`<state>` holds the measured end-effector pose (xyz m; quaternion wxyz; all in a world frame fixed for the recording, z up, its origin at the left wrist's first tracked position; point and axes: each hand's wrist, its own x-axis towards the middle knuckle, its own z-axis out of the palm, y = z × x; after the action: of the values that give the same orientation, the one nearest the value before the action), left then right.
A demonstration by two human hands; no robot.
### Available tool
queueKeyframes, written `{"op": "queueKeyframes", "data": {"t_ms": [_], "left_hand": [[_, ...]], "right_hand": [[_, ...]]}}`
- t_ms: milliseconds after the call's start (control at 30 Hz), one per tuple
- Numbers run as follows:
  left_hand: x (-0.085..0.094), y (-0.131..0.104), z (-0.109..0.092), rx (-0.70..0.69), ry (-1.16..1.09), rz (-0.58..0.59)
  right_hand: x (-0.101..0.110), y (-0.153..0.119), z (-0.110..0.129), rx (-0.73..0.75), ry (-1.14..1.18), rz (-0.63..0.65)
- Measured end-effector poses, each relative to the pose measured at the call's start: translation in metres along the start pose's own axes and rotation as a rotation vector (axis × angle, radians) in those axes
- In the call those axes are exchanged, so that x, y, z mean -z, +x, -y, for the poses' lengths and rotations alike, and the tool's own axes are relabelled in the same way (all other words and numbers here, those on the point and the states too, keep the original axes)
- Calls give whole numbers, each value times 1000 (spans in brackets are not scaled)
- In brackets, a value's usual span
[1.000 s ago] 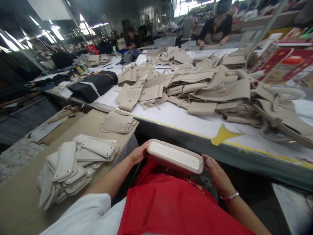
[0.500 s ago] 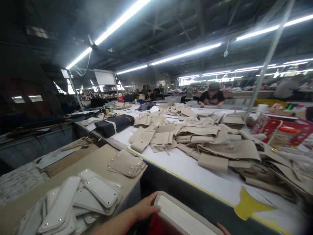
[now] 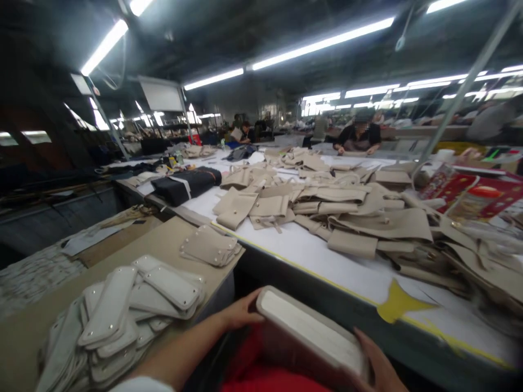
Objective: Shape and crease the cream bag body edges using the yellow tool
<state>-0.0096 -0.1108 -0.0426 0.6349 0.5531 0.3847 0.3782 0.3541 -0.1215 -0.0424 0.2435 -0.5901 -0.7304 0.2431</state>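
Beige bag base (image 3: 312, 332) (held endwise) slants rightward-nearer.

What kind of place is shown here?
Most likely a bag or leather-goods workshop: a long table heaped with cut beige pieces, a pile of pale rounded panels beside it, and another person at work under rows of strip lights.

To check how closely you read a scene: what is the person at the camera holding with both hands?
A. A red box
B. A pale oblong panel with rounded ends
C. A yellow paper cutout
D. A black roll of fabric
B: the left hand and the right hand each hold one end of the pale panel, low in the view, in front of the table's edge.
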Motion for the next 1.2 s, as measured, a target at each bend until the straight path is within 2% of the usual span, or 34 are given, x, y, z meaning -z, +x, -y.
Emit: {"op": "queueKeyframes", "data": {"t_ms": [33, 100, 167, 233, 300, 367, 533, 767, 1000, 1100, 1200], "left_hand": [[-2, -2, 2, 0, 23, -44], [-4, -4, 7, 6, 6, -112], [-7, -5, 13, 8, -39, -163], [-10, -7, 17, -5, -86, -199], [-12, -8, 19, -13, -117, -213], [-12, -8, 20, -5, -136, -215], [-3, -8, 27, 18, -147, -203], [3, -6, 26, 20, -156, -184], [8, -2, 30, -17, -104, -160], [13, -2, 27, -2, -14, -141], [22, 5, 9, -14, 220, -137]], "right_hand": [[4, 1, 21, 78, -70, -59], [5, 12, 63, 240, -185, -58], [-5, 29, 100, 353, -242, 79], [-22, 46, 128, 436, -266, 282], [-39, 58, 148, 490, -312, 435], [-54, 68, 161, 509, -377, 504], [-72, 87, 179, 502, -474, 503], [-78, 108, 189, 460, -530, 645], [-88, 120, 198, 343, -537, 673], [-91, 122, 199, 279, -507, 675], [-89, 122, 196, 258, -423, 679]]}}
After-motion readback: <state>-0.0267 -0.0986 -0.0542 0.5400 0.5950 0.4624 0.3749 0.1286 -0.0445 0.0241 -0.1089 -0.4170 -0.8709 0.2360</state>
